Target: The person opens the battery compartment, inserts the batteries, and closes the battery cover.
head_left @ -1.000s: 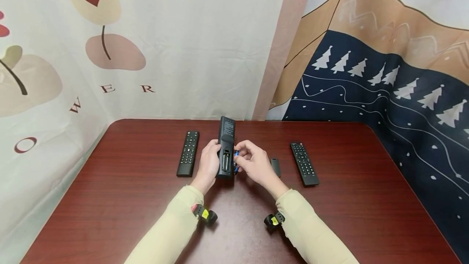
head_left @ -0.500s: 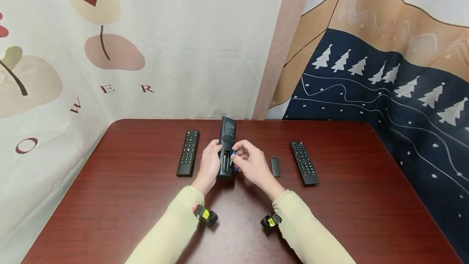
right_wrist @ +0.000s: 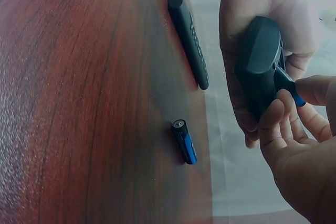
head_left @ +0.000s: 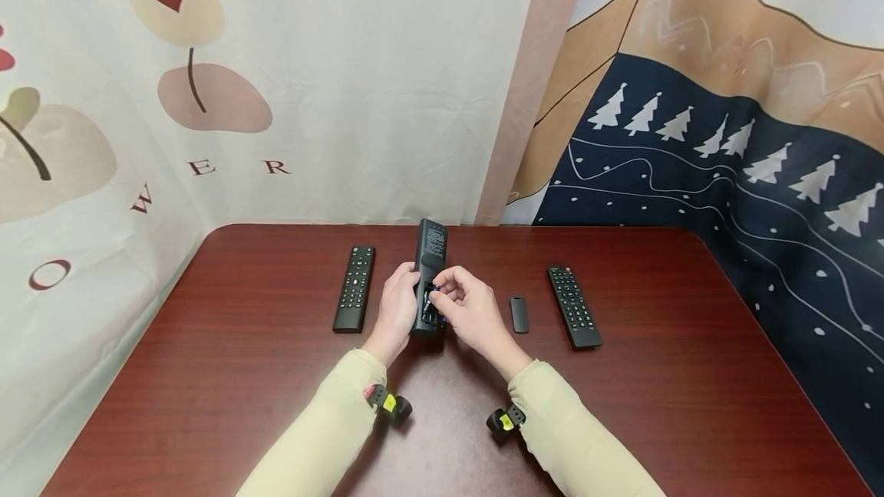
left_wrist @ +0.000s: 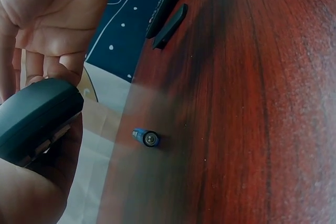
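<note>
My left hand [head_left: 395, 304] grips a black remote control [head_left: 432, 244] by its side, its back turned up and the battery compartment uncovered. Thumb and fingertips of my right hand [head_left: 476, 311] pinch a blue and black battery [right_wrist: 299, 99], which sits tilted at the compartment with one end in the opening. My right fingers hide part of the compartment. A second battery [right_wrist: 184, 142] lies on the table below the remote; in the left wrist view this loose battery [left_wrist: 147, 137] shows end-on. To the right of my right hand lies the small black battery cover [head_left: 519, 315].
One black remote [head_left: 354, 290] lies buttons up to the left of my hands, another remote [head_left: 575, 307] beyond the cover on the right. The reddish-brown table [head_left: 276, 405] ends at a printed curtain [head_left: 380, 98] behind.
My right hand has moved slightly left, bringing the battery from beside the remote over its compartment. The remote in my left hand has shifted slightly right. The cover now shows whole.
</note>
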Motion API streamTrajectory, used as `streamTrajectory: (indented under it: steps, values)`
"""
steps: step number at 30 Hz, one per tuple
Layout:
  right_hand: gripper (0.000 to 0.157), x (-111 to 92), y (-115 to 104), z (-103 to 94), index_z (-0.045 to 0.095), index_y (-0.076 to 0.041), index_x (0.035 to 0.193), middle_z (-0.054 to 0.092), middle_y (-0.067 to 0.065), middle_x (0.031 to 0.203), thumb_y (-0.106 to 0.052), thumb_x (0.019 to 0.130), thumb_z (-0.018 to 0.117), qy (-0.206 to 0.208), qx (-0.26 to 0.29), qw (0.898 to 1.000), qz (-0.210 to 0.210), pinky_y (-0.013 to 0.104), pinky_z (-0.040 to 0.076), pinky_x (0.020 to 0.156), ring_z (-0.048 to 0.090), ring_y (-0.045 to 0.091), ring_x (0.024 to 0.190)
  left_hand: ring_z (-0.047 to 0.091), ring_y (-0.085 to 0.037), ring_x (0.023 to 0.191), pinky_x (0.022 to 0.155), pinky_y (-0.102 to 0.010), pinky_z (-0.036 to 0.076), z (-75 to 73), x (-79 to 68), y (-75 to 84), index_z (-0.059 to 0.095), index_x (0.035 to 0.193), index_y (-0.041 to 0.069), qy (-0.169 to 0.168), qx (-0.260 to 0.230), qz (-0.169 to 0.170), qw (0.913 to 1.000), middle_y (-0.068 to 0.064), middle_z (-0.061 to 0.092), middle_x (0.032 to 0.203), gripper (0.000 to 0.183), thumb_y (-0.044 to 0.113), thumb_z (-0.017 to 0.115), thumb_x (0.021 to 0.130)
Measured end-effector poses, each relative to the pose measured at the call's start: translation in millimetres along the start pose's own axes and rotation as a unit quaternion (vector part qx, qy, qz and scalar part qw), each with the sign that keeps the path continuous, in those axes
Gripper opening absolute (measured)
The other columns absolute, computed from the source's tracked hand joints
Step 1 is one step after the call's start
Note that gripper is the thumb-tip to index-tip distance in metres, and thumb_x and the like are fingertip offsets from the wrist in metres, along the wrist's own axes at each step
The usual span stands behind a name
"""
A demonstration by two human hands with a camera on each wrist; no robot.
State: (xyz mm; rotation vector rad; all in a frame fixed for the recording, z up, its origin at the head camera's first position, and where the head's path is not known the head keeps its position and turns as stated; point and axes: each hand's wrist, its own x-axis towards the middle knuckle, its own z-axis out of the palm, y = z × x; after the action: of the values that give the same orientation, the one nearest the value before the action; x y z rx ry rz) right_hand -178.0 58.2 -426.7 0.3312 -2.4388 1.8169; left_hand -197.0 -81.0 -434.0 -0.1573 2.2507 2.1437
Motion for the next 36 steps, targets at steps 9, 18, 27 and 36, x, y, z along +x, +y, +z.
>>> streamTrajectory:
  steps: [9,18,27,36]
  values:
    - [0.014,0,3,-0.1,0.071,-0.005,0.105,0.065,0.008,0.091,-0.002,0.092,0.072,0.009,-0.019,1.0,-0.022,0.02,0.05,0.069,0.059,0.011,0.074,0.058,-0.019,0.087,0.078,-0.03,0.048,2.9,-0.2,2.4,0.066,0.116,0.0,-0.003,0.0,0.003,1.0,-0.018,0.066,0.107,0.037,0.017,0.036,0.102]
    - [0.021,-2,8,0.9,0.074,-0.004,0.112,0.06,0.007,0.095,-0.003,0.091,0.073,0.014,-0.054,0.996,-0.064,0.022,0.052,0.07,0.059,0.012,0.074,0.058,-0.021,0.089,0.079,-0.031,0.049,3.5,-0.8,4.4,0.065,0.117,0.001,-0.004,-0.004,-0.003,1.0,-0.018,0.066,0.108,0.037,0.017,0.036,0.103]
    - [0.027,-6,9,3.7,0.073,-0.003,0.118,0.058,0.011,0.103,-0.001,0.091,0.074,0.012,-0.073,0.991,-0.111,0.024,0.05,0.067,0.058,0.015,0.074,0.058,-0.022,0.09,0.079,-0.03,0.049,2.0,0.1,5.5,0.064,0.122,0.001,0.001,-0.007,-0.016,0.9998,-0.019,0.066,0.112,0.039,0.018,0.034,0.104]
    - [0.031,-10,9,7.0,0.073,-0.001,0.12,0.056,0.012,0.106,0.001,0.089,0.074,0.022,-0.089,0.986,-0.141,0.021,0.045,0.062,0.056,0.017,0.072,0.063,-0.022,0.091,0.079,-0.029,0.051,2.0,0.7,6.0,0.063,0.123,0.0,-0.005,-0.033,-0.02,0.9992,-0.022,0.069,0.118,0.039,0.017,0.033,0.105]
